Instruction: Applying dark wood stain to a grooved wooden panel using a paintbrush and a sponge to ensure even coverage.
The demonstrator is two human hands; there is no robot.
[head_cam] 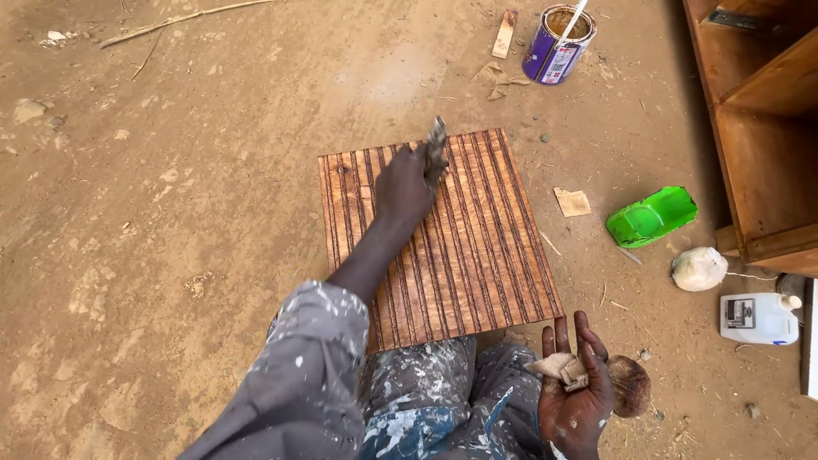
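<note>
A square wooden panel point(477, 247) with dark lengthwise grooves lies on the dirt ground in front of me. My left hand point(405, 183) reaches out over its upper middle, closed around a small brush point(436, 145) whose bristles point away from me, near the panel's far edge. At the lower right, beside the panel's near corner, my right hand point(575, 392) rests palm up and holds a folded scrap of sandpaper point(558, 368). My paint-spattered sleeve and trousers fill the bottom of the view.
A purple tin point(557, 36) of brown finish with a stick in it stands at the back. A green plastic container point(652, 216), a white bundle point(699, 268) and a white jug point(757, 318) lie right. A wooden cabinet point(763, 128) stands at the right edge.
</note>
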